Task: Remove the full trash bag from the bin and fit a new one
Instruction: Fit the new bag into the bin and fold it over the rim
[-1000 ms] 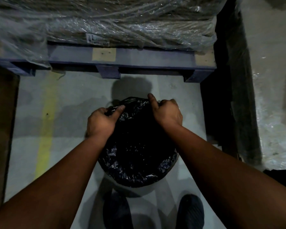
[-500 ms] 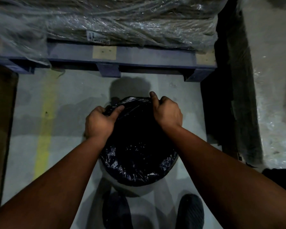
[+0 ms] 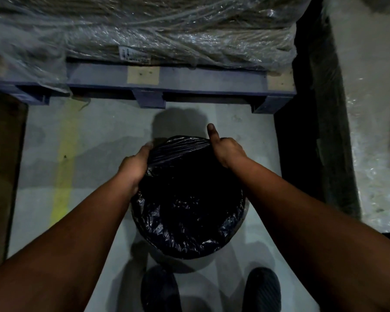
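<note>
A black trash bag (image 3: 187, 199) lines a round pale bin (image 3: 241, 224) on the floor in front of my feet. The bag's mouth is folded over the rim, crinkled at the near side and pulled taut at the far side. My left hand (image 3: 134, 166) grips the bag's edge at the bin's far left rim. My right hand (image 3: 226, 147) holds the edge at the far right rim, thumb sticking up. The inside of the bag is dark and I cannot see its contents.
A blue wooden pallet (image 3: 189, 82) carrying a load wrapped in clear plastic film (image 3: 144, 30) stands just beyond the bin. A yellow floor line (image 3: 64, 165) runs at the left. A dark upright (image 3: 311, 131) and more wrapped goods (image 3: 374, 131) are at the right. My shoes (image 3: 160, 289) are below.
Both hands have moved apart along the far rim, stretching the bag's edge taut across it. The right thumb has lifted.
</note>
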`<state>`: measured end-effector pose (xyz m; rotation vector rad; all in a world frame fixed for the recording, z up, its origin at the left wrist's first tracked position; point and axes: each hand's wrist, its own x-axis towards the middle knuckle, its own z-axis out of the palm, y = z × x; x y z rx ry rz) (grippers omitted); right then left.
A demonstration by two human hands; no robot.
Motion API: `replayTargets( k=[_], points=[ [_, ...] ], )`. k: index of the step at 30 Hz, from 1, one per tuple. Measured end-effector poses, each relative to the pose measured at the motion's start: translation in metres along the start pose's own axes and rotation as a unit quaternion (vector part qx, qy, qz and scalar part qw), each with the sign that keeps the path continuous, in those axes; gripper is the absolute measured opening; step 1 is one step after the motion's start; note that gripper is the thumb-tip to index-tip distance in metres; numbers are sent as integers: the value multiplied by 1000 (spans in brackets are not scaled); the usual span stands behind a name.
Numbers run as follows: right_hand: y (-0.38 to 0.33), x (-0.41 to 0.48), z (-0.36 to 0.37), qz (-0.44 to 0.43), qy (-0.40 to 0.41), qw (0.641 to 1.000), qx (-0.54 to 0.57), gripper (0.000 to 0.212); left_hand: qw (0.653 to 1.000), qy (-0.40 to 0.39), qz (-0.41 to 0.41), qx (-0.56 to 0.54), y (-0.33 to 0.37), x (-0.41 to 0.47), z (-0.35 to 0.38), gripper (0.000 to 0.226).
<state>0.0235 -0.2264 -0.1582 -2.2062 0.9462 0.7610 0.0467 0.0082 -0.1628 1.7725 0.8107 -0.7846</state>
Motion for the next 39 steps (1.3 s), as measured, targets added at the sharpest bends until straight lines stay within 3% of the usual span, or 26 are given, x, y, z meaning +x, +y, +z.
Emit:
replayTargets(
  k=[2, 4, 6, 8, 9, 11, 13, 14, 15, 17, 20, 23, 27, 31, 37, 39],
  points=[
    [-1, -1, -3, -7, -28, 999, 19, 104, 997, -59, -23, -39, 0, -3, 0, 57],
    [-2, -4, -7, -4, -53, 998, 41, 105, 994, -90, -45, -46, 3, -5, -2, 53],
    [-3, -5, -12, 6, -76, 996, 53, 107, 994, -96, -45, -38, 6, -6, -7, 58],
    [-2, -10, -19, 9, -78, 995, 61, 109, 999, -37, -20, 9, 10, -5, -14, 73],
    [0, -10, -22, -9, -44, 998, 53, 106, 997, 15, 28, 71, 10, -7, -18, 75],
    [8, -19, -26, -81, 101, 992, -1, 89, 959, 127, 158, 199, 10, -17, -25, 66],
    [13, -42, -26, -227, 262, 935, -69, 56, 923, 164, 256, 237, 9, -31, -27, 60],
    [13, -56, -21, -305, 291, 903, -88, 40, 913, 152, 280, 253, 7, -37, -25, 60],
    [11, -70, -14, -366, 269, 885, -101, 30, 910, 128, 284, 275, 4, -41, -22, 62],
    [6, -88, 12, -410, 114, 894, -137, 22, 905, 99, 282, 304, -3, -46, -15, 62],
    [1, -74, 67, -327, -117, 900, -262, 32, 898, 98, 317, 290, -13, -44, -9, 53],
    [-2, -34, 115, -250, -204, 885, -336, 45, 896, 98, 326, 284, -23, -34, -8, 40],
    [-4, -2, 144, -191, -248, 866, -390, 48, 893, 105, 329, 290, -32, -22, -9, 34],
    [-2, -1, 137, -169, -248, 879, -370, 45, 892, 90, 334, 291, -32, -20, -10, 36],
    [-3, -62, 64, -213, -161, 905, -332, 38, 893, 87, 302, 322, -10, -62, -19, 54],
    [-3, -90, 39, -220, -156, 908, -322, 39, 874, 100, 309, 363, -5, -88, -18, 61]
  ],
)
